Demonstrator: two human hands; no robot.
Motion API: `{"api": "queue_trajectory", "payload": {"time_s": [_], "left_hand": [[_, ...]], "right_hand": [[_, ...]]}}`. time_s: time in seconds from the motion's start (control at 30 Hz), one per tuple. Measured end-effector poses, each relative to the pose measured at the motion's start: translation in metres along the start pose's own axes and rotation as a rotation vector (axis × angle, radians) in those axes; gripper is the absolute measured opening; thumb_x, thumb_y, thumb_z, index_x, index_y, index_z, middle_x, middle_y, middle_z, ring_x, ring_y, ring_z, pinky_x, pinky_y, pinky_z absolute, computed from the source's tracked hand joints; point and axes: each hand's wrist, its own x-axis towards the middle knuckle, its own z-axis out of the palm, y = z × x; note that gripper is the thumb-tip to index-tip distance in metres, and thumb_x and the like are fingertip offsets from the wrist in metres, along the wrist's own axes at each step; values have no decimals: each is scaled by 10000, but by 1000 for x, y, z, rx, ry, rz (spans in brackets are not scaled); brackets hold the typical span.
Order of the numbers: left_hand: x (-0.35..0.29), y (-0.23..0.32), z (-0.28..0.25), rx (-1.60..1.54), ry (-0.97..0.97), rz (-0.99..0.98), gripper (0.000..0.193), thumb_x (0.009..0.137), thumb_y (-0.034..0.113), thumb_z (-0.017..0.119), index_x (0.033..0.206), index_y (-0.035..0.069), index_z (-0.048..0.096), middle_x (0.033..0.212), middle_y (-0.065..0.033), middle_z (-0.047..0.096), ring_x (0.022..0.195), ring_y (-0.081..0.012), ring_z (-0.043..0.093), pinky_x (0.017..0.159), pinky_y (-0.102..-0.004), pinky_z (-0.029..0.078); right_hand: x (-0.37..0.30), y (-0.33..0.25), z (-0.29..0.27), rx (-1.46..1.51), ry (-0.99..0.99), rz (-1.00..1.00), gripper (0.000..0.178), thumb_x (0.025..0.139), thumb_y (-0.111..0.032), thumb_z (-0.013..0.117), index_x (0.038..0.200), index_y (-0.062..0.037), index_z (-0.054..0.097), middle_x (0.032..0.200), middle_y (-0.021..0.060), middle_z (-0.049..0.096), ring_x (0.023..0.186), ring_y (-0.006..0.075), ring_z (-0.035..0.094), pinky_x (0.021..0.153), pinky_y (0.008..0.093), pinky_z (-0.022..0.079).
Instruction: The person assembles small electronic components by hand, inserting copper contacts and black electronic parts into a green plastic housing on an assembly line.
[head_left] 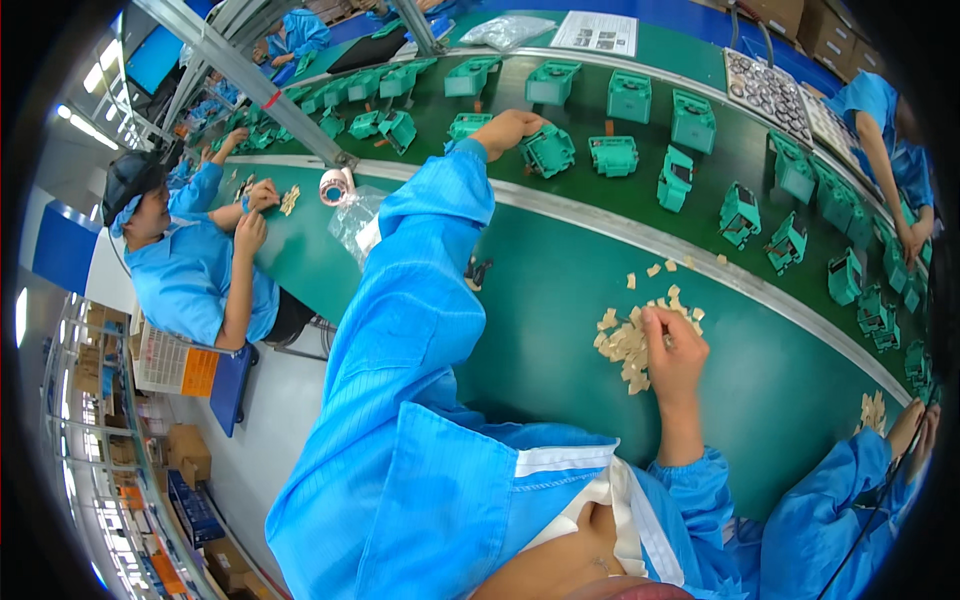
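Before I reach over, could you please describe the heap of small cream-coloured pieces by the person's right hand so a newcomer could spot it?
Start at the smooth green worktable and find the person's bare right hand above it. The loose heap of small cream-coloured pieces lies mostly left of that hand. It looks broader than the similar cream-coloured heap near the picture's right edge.

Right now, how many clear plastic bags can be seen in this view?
2: one crumpled clear bag beyond the dark green belt, left of the white printed sheet; another clear bag on the green bench, left of the person's blue left sleeve. Others may be hidden.
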Motion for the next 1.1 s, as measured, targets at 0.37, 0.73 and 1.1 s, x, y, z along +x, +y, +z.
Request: {"api": "queue_trajectory", "payload": {"time_s": [0.37, 0.73, 1.1], "left_hand": [[17, 37, 4, 395, -262, 150, 343, 925, 265, 522, 1240, 135, 562, 1284, -71, 519, 1201, -209, 447, 1054, -342, 290], [-230, 115, 35, 14, 865, 898, 277, 878, 27, 541, 1144, -47, 521, 1046, -131, 602, 927, -195, 593, 857, -299, 452], [-234, -36, 55, 794, 329, 132, 501, 685, 180, 753, 1150, 112, 579, 1104, -147, 475, 1034, -318, 457, 886, -372, 411]], "right_hand": [[3, 12, -8, 23, 34, 22, 54, 798, -32, 663, 809, 17, 641, 699, 91, 638, 566, 159, 589, 526, 242, 457], [4, 21, -13, -339, -510, -164, 345, 833, -177, 613, 1153, -50, 580, 1104, 85, 614, 1049, 305, 551, 1020, 454, 319], [6, 10, -13, -134, -280, -66, 202, 854, -122, 600, 1016, -7, 637, 920, 118, 644, 913, 257, 593, 957, 437, 400]]}}
